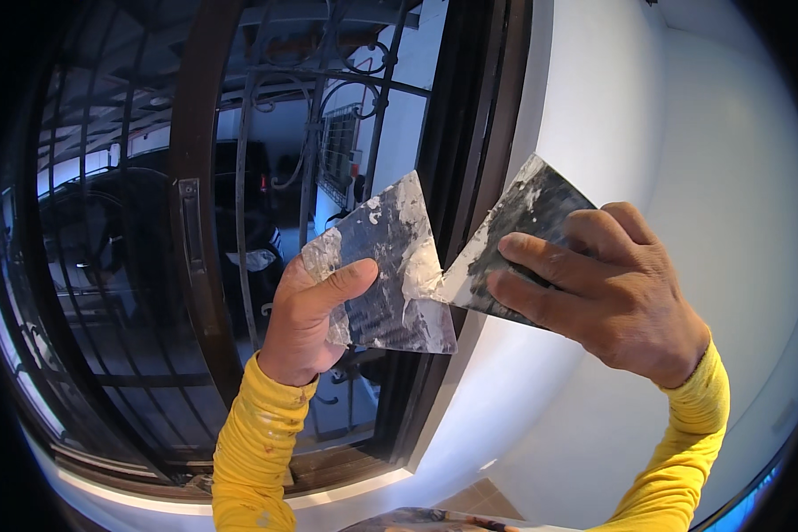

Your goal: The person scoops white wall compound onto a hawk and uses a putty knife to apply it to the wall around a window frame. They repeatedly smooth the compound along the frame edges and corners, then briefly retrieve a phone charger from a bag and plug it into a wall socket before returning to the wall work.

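- Two bare hands in yellow sleeves (263,434) each hold a flat, putty-smeared blade, raised in front of a dark barred door (202,133) and a white wall (727,168).
- The left hand (303,324) grasps the left blade (383,288), thumb pressed on its face; the fingers behind it are hidden.
- The right hand (619,301) grips the right blade (525,213), two fingers stretched over its dark face; its thumb is out of sight.
- A soft, pale clump of putty (422,269) sits on the left blade's right-hand edge, just where the right blade's lower-left corner meets it. Whether metal touches metal there, I cannot tell.
- The step in hand looks like working the putty between the blades: scraping, gathering or passing it across.
- The next move seems to call for a steady left blade, as a backing, and a light, slanted stroke of the right blade's edge, so the clump gathers without dropping.
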The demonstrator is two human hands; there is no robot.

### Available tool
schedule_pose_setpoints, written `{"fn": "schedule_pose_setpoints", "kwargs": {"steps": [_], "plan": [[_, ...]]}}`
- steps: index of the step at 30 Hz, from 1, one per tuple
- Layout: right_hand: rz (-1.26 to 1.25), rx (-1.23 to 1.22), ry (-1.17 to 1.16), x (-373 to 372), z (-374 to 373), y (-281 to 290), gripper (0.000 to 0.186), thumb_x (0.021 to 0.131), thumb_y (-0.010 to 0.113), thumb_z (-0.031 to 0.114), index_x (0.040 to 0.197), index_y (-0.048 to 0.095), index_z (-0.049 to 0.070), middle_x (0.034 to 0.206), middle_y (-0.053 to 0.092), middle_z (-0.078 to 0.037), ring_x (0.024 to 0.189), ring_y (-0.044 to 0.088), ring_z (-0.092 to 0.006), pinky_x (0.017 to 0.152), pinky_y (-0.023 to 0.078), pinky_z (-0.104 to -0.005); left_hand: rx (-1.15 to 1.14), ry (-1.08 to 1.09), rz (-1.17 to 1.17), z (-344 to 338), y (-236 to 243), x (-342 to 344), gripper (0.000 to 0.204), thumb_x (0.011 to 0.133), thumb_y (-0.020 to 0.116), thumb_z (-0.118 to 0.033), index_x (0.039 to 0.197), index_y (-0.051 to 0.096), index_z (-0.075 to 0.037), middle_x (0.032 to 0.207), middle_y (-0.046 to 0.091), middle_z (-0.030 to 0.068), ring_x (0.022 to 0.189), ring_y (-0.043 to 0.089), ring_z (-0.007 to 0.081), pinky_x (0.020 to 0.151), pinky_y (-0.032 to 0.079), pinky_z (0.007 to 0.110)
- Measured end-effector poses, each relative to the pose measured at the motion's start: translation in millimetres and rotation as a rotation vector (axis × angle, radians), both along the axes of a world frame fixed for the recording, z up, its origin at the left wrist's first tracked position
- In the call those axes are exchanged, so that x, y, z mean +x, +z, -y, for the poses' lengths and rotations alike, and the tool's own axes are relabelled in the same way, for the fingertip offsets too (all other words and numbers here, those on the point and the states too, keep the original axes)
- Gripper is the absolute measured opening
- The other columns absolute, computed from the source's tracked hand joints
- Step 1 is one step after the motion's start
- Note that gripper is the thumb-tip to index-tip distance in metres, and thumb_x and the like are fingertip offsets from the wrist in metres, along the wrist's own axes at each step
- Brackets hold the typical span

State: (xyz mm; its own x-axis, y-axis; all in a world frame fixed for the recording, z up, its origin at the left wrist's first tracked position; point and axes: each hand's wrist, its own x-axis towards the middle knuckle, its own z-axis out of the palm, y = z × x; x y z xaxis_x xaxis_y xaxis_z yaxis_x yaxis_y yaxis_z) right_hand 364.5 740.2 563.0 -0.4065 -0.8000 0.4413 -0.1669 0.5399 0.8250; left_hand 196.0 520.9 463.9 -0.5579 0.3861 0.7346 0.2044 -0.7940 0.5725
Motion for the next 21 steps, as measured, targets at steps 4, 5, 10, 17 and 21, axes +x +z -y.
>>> {"fn": "schedule_pose_setpoints", "kwargs": {"steps": [4,5,10,17,21], "plan": [[0.096,-0.027,-0.103,5,7,0,0.043,0.074,0.086,0.008,0.114,0.077,0.019,0.119,0.074,-0.001,0.105,0.051,-0.0177,0.088,0.046,-0.0335,0.024,0.053,-0.056,4,-6,-6,0.038,0.094,0.071,-0.016,0.128,0.063,-0.001,0.121,0.072,0.0107,0.108,0.072,0.0219,0.096,0.057,0.033],[0.074,-0.031,-0.143,7,6,2,0.044,0.075,0.086,0.006,0.115,0.076,0.020,0.119,0.074,0.000,0.104,0.052,-0.0182,0.089,0.046,-0.0338,0.022,0.213,-0.116,8,-7,-7,0.037,0.094,0.071,-0.016,0.127,0.063,0.000,0.121,0.072,0.0109,0.108,0.072,0.0215,0.096,0.057,0.033],[-0.470,-0.058,-0.257,-20,-12,35,0.049,0.078,0.080,-0.003,0.121,0.073,0.020,0.120,0.074,0.000,0.102,0.060,-0.0209,0.093,0.051,-0.0364,0.156,0.305,-0.065,36,-31,-27,0.045,0.093,0.070,-0.012,0.133,0.059,0.003,0.123,0.070,0.0123,0.112,0.070,0.0225,0.100,0.054,0.035],[-1.127,0.138,-0.325,-111,-38,181,0.032,0.089,0.062,0.005,0.119,0.067,0.013,0.113,0.068,-0.002,0.101,0.062,-0.0211,0.090,0.049,-0.0375,0.245,0.322,0.076,59,-70,-57,0.048,0.086,0.076,-0.013,0.129,0.060,0.004,0.116,0.072,0.0137,0.104,0.072,0.0224,0.095,0.056,0.037],[-1.220,0.242,-0.505,-145,-44,242,0.025,0.090,0.065,0.014,0.114,0.067,0.011,0.113,0.067,-0.003,0.105,0.062,-0.0205,0.090,0.046,-0.0373,0.233,0.310,0.105,72,-80,-72,0.050,0.088,0.069,-0.009,0.135,0.056,0.005,0.122,0.069,0.0137,0.108,0.070,0.0233,0.098,0.056,0.035]]}}
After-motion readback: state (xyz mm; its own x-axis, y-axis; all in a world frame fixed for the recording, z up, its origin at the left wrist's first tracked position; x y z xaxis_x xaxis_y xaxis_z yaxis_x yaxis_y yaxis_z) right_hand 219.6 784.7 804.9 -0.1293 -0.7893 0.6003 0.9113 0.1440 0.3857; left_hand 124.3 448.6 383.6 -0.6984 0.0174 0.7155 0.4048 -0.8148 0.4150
